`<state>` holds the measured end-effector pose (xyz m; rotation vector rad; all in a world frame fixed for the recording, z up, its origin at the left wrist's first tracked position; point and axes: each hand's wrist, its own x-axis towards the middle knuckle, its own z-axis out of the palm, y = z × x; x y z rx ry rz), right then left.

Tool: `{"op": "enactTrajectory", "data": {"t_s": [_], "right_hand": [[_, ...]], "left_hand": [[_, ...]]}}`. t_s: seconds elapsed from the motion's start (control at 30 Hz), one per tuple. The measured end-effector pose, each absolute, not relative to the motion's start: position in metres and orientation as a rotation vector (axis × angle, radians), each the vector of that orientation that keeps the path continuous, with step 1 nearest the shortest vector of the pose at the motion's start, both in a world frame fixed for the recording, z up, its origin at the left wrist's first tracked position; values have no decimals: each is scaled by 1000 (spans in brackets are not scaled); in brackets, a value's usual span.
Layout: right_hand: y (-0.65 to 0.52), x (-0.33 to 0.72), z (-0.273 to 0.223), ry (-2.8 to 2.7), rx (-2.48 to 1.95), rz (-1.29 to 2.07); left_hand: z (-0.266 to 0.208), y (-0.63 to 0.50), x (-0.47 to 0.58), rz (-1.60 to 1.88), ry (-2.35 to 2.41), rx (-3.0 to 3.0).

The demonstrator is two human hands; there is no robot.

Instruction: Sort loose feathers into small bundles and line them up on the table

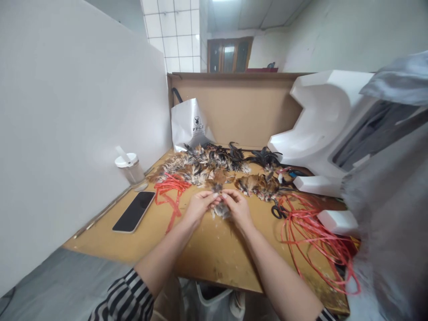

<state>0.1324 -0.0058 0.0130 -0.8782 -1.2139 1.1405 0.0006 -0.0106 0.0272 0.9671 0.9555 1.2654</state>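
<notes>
Tabletop, feathers between 2 hands

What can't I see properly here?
All in the head view:
Middle of the pinched feathers: hidden by fingers of the left hand and right hand.
Inside of the bag: hidden by its front.
What's in the jar: too blurred.
Right sleeve: mostly cut off by the bottom edge.

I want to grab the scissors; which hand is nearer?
Right. Your right hand is left of the scissors, with a gap between; your left hand is farther left.
</notes>
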Motion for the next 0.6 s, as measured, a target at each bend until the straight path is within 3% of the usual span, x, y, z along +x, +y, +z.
{"op": "enactTrajectory", "data": {"t_s": [0.6], "right_hand": [[10, 137, 1, -1211, -991, 1118]], "left_hand": [[2, 13, 3, 1174, 963, 1214]]}}
